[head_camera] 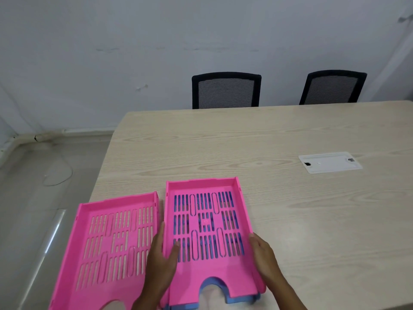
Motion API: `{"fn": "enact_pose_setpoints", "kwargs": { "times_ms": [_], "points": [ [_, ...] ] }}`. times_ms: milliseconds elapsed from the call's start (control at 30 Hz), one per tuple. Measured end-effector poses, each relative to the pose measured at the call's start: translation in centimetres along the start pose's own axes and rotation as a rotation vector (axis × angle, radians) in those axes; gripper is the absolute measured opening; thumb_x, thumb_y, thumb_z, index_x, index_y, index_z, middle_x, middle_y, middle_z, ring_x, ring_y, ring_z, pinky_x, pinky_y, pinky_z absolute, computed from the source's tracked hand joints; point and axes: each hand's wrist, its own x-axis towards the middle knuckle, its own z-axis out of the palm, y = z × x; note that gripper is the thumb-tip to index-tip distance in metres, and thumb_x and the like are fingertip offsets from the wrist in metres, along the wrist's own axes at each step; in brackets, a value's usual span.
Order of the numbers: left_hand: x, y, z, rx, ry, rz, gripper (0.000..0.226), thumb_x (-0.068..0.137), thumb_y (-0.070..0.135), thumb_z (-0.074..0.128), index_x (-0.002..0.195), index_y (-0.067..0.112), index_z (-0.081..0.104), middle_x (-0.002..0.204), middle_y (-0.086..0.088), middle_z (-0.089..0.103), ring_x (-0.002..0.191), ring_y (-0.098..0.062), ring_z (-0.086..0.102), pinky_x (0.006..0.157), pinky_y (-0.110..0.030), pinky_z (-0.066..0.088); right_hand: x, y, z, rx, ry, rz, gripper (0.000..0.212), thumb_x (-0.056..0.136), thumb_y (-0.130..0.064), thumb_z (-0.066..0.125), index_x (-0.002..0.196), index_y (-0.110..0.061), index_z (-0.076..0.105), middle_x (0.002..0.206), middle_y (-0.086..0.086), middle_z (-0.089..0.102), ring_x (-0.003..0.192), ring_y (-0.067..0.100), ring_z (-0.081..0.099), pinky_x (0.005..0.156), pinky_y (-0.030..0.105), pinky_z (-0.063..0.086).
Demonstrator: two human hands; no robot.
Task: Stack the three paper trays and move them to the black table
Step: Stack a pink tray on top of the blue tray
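A pink slotted paper tray (207, 222) sits nested on a blue tray (234, 299), whose edge shows along the near side and through the slots. My left hand (159, 262) grips the pink tray's left wall, thumb inside. My right hand (266, 261) holds its right wall. A second pink tray (105, 245) lies flat to the left, at the table's left edge, touched by neither hand. No black table is in view.
The trays rest on a light wood table (268, 142). A white cable hatch (330, 162) is set into it at the right. Two black mesh chairs (226, 90) (333, 87) stand behind the far edge. Tiled floor (33, 186) lies to the left.
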Motion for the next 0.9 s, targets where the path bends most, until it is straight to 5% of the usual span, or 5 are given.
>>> {"fn": "enact_pose_setpoints", "kwargs": {
  "times_ms": [333,900],
  "points": [
    [0.2,0.3,0.6,-0.007,-0.02,0.01,0.076,0.098,0.023,0.058,0.155,0.04,0.012,0.156,0.017,0.017,0.148,-0.02,0.022,0.117,-0.048,0.022,1.6,-0.3,-0.4,0.097,0.001,0.058,0.043,0.107,-0.033,0.041,0.085,-0.02,0.076,0.084,0.004,0.079,0.074,0.015,0.074,0.066,0.029,0.054],
    [5.4,1.6,1.0,0.05,0.019,0.071,0.085,0.098,0.016,0.056,0.153,0.049,0.0,0.164,0.012,0.009,0.147,-0.019,0.021,0.112,-0.048,0.022,6.3,-2.7,0.6,-0.114,0.081,-0.046,0.047,0.107,-0.033,0.038,0.077,-0.016,0.071,0.074,0.002,0.073,0.068,0.017,0.065,0.059,0.028,0.049]
  ]
}}
